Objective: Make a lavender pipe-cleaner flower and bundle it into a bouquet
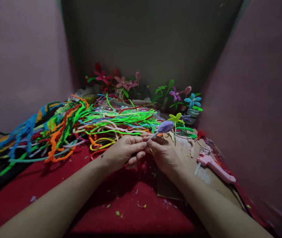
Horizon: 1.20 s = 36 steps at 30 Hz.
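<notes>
Both hands meet over the red cloth. My left hand is closed, its fingertips pinching the thin stem of a lilac pipe-cleaner bud. My right hand is closed around the same stem from the right side. The bud points up and to the right, above both hands. Just behind them lies a big heap of loose pipe cleaners in green, orange, blue and pink.
A pink glue gun lies on a cardboard sheet at the right. Finished pipe-cleaner flowers stand at the back, with a potted blue one. Pink walls close in both sides. Small scraps dot the cloth.
</notes>
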### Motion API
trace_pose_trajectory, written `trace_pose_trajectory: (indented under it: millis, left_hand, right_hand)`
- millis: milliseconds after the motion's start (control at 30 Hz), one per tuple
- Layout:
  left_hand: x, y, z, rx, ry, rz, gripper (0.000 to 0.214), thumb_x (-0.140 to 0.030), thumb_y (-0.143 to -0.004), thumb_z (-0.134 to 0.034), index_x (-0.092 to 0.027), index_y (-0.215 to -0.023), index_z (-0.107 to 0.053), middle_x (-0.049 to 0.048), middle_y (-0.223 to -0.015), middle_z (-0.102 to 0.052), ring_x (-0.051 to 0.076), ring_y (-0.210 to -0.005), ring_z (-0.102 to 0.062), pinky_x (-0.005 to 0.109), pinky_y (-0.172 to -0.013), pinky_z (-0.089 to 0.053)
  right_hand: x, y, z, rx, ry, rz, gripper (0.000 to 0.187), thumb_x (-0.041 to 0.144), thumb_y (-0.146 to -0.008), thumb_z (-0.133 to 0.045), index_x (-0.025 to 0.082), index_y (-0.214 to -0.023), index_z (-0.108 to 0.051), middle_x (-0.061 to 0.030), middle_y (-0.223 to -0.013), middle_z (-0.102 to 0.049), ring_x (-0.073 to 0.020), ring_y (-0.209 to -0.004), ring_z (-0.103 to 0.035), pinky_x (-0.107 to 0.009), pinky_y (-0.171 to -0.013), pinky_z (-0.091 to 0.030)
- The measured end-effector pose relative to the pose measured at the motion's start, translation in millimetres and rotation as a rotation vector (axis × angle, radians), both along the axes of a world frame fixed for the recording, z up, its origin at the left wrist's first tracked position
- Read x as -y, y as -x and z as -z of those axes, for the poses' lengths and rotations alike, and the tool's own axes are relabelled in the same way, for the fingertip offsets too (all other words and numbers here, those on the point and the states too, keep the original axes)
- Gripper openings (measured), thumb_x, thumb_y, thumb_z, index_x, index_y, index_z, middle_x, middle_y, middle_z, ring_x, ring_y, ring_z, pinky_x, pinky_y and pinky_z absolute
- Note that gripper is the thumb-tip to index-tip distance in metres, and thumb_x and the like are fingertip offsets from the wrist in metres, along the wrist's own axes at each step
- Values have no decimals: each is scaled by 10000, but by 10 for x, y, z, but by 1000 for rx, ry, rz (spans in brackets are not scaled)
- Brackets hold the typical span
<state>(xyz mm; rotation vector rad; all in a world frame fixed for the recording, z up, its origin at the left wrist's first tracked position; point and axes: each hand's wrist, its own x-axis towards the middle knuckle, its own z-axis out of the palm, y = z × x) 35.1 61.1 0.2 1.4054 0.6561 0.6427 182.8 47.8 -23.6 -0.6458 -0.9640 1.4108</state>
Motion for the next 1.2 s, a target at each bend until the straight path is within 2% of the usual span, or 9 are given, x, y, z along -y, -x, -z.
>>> trace_pose_trajectory:
  millis: [200, 300, 433, 700, 800, 933, 1033, 1100, 1200]
  left_hand:
    - [47, -66, 167, -327, -879, -409, 132, -222, -811, -504, -199, -847, -629, 39, -759, -615, 152, -704, -549, 236, -647, -401]
    - [54, -66, 114, -280, -783, -429, 159, -204, -819, -483, -188, -710, -596, -7, -622, -558, 107, -566, -486, 207, -570, -370]
    - [68, -74, -42, -90, -264, -314, 269, -286, -810, -520, -170, -569, -496, -67, -429, -384, 52, -350, -315, 178, -372, -249]
    - [-20, 14, 0, 171, 310, 66, 168, -330, -802, -571, -163, -782, -569, -103, -442, -364, 11, -292, -137, 136, -281, -161]
    - [-10, 1, -8, 81, 172, 34, 210, -368, -823, -531, -168, -762, -559, -93, -455, -371, 25, -296, -182, 156, -295, -190]
    - [33, -43, 79, -205, -569, -344, 163, -300, -835, -507, -171, -805, -603, -13, -599, -530, 98, -510, -490, 204, -490, -370]
    - [31, -46, 190, -319, -977, -422, 147, -210, -833, -473, -184, -864, -613, 20, -728, -582, 132, -669, -535, 240, -639, -399]
    - [28, -47, 204, -321, -979, -421, 169, -192, -838, -439, -177, -752, -584, -3, -649, -535, 110, -597, -497, 223, -593, -382]
    - [47, -62, 108, -217, -614, -387, 232, -265, -851, -446, -171, -647, -503, -52, -516, -432, 65, -427, -406, 179, -438, -319]
  right_hand:
    - [7, 5, 36, 72, 36, 90, 77, 253, -650, -733, 220, -719, -724, -3, -776, -694, -163, -736, -589, -265, -598, -420]
    - [9, 2, 32, 148, 2, 48, 158, 283, -677, -718, 232, -826, -731, -13, -843, -705, -168, -751, -588, -260, -575, -416]
    - [4, -21, -2, 137, -25, -69, 197, 265, -720, -678, 256, -911, -722, -6, -892, -701, -157, -762, -586, -269, -630, -438]
    - [-12, -34, 4, 66, -8, -87, 148, 248, -666, -720, 234, -813, -726, 1, -709, -663, -156, -704, -586, -315, -737, -457]
    - [-7, -16, 0, 24, -26, -6, 89, 214, -632, -739, 230, -717, -715, -3, -798, -687, -171, -800, -599, -326, -800, -443]
    - [11, 9, -22, -38, 11, 102, 107, 173, -575, -762, 236, -642, -708, 27, -714, -688, -157, -745, -600, -323, -805, -442]
    - [34, 25, -46, 19, 31, 118, 77, 191, -593, -754, 228, -650, -717, 29, -680, -686, -152, -713, -599, -325, -810, -444]
    - [47, 28, -58, 77, -4, 104, 69, 207, -628, -738, 223, -695, -727, 18, -715, -694, -161, -756, -607, -330, -828, -439]
    - [52, 14, -59, 120, -73, 74, 108, 234, -680, -709, 231, -786, -732, 5, -845, -705, -178, -868, -604, -336, -854, -430]
